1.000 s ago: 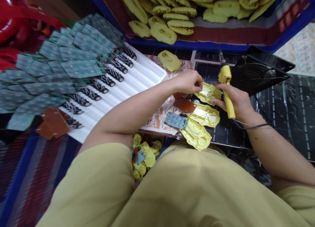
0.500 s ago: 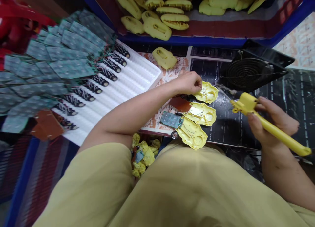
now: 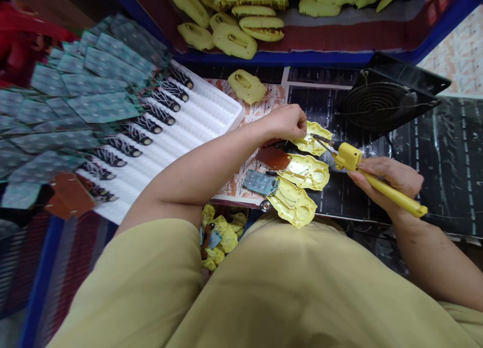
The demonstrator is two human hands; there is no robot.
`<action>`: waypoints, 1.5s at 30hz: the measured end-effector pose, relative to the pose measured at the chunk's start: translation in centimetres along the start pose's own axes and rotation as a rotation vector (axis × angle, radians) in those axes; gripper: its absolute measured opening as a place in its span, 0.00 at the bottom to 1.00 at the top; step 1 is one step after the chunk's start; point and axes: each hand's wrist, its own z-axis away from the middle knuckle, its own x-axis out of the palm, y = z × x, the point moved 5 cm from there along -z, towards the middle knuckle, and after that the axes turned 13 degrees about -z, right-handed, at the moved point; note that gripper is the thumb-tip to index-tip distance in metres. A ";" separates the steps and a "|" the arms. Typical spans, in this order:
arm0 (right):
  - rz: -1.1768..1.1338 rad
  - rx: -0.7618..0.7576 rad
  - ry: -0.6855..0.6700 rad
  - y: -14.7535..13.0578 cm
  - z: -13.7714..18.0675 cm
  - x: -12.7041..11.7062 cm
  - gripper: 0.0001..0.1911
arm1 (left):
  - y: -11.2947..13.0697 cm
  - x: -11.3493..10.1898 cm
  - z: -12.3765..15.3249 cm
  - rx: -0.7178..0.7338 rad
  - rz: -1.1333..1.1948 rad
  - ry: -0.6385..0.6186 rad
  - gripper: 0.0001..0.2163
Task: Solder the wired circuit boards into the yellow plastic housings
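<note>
My left hand (image 3: 289,122) is closed in a pinch at the left end of the farthest yellow plastic shell (image 3: 305,145); whatever its fingertips grip is hidden. My right hand (image 3: 396,179) is wrapped round a yellow-handled soldering iron (image 3: 349,156), whose thin metal tip reaches over that same shell, near the left fingers. Whether the tip touches anything I cannot tell. Nearer to me lie a second open shell (image 3: 313,172) with a brown circuit board (image 3: 273,158) beside it, and a third shell (image 3: 296,207) wired to a green circuit board (image 3: 260,182). A small round part (image 3: 266,205) sits by it.
To the left, a white foam tray (image 3: 211,111) carries many green circuit boards (image 3: 103,108) with wired black parts. A blue-rimmed crate (image 3: 320,58) of yellow shells stands at the back. One shell (image 3: 247,86) lies before it. A black fan (image 3: 377,103) stands back right.
My right hand has brought the soldering iron leftward, so its tip is now over the farthest shell. My left hand has stayed at that shell's left end. The view has shifted slightly.
</note>
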 end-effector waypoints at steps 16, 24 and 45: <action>0.045 -0.059 -0.068 -0.3 -0.4 -0.4 0.13 | 0.3 -0.2 0.1 -0.021 -0.022 -0.025 0.15; 0.091 0.003 0.055 -0.9 0.1 -2.5 0.12 | 0.0 0.0 -0.1 -0.012 -0.009 -0.003 0.14; 0.131 0.158 0.021 -1.4 2.2 -0.8 0.23 | -1.2 1.1 0.2 0.123 0.059 0.081 0.08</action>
